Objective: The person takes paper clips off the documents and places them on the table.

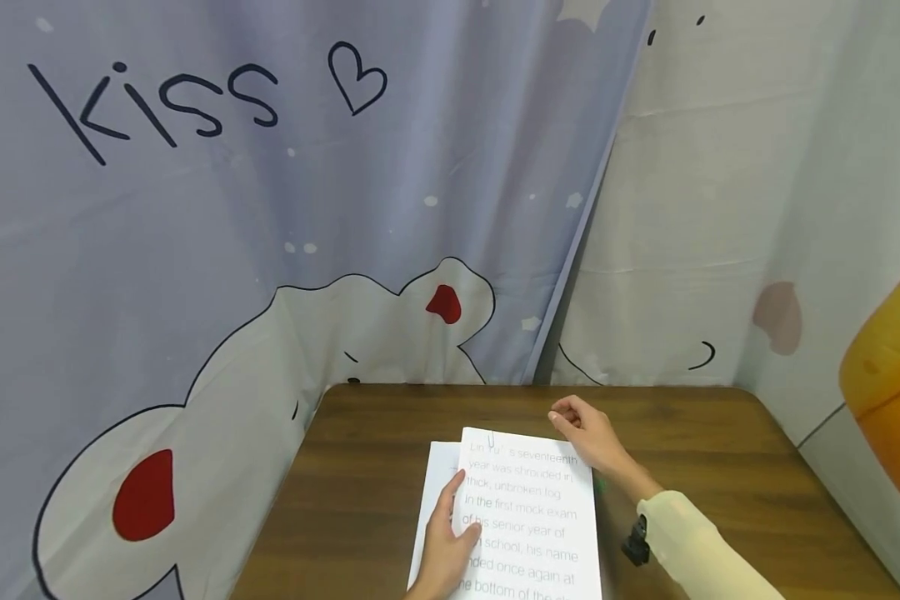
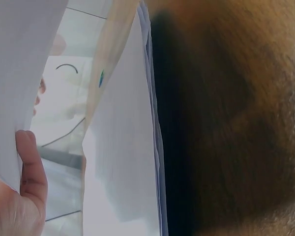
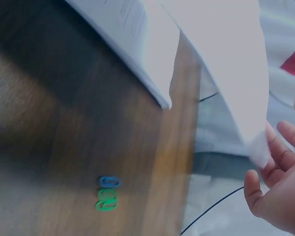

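Observation:
My left hand (image 1: 444, 546) grips a printed paper sheet (image 1: 528, 508) by its left edge, thumb on the front. A paper clip (image 1: 491, 439) is on the sheet's top edge. In the left wrist view the raised sheet (image 2: 24, 64) stands above a stack of paper (image 2: 123, 132) on the table. My right hand (image 1: 588, 433) is at the sheet's upper right corner. In the right wrist view its fingers (image 3: 282, 152) are spread and loosely bent, and the corner of the sheet hangs against them; the thumb stands apart.
A blue paper clip (image 3: 109, 182) and green paper clips (image 3: 107, 201) lie on the wooden table (image 1: 375, 467), to the right of the stack. A printed curtain (image 1: 420, 167) hangs behind the table's far edge and along its sides.

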{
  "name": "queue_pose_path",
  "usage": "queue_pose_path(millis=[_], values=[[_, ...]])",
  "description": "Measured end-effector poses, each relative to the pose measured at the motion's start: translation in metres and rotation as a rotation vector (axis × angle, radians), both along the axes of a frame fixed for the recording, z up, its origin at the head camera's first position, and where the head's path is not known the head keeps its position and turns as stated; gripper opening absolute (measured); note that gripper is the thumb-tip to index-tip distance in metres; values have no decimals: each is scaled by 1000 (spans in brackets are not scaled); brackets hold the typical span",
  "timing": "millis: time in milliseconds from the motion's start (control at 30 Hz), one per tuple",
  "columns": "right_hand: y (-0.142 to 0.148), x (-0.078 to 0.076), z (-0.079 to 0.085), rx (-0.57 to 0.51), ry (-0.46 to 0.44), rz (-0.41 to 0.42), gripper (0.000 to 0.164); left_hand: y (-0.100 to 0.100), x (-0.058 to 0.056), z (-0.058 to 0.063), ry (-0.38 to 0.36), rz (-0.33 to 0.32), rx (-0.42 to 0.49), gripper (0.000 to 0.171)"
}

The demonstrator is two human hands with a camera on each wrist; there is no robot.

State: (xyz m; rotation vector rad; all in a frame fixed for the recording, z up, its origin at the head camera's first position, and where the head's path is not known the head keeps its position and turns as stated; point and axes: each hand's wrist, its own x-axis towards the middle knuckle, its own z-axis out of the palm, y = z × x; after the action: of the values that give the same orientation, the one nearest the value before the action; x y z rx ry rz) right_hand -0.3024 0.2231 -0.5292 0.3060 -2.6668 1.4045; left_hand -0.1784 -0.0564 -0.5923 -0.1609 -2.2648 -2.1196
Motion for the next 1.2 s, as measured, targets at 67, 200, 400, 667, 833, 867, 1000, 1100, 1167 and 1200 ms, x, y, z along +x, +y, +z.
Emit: queue_pose_path(millis=[67,200,400,667,833,867,1000,1100,1167,1200], values=[[-8,2,3,3,20,16,32,1,1,-1,5,0,8,87],[-24,6,8,20,72,73,27,6,1,-2,5,-25,34,88],[-45,8,11,124,159,119,27,13,2,1,-14,-62,63,86],[-55,4,9,183,198,146,29,13,2,1,-20,-73,61,85],[-59,2,11,193,174,156,29,14,1,4,6,-63,56,85],[-60,2,12,193,164,156,30,15,1,5,11,-63,56,85],[-63,1,13,188,132,144,28,19,-1,7,26,-62,50,85],[-65,2,13,157,119,141,25,20,0,7,22,-64,55,85],[-67,2,12,115,100,156,24,20,1,7,13,-65,57,84],[-68,3,13,92,87,169,24,20,1,8,9,-64,59,84]])
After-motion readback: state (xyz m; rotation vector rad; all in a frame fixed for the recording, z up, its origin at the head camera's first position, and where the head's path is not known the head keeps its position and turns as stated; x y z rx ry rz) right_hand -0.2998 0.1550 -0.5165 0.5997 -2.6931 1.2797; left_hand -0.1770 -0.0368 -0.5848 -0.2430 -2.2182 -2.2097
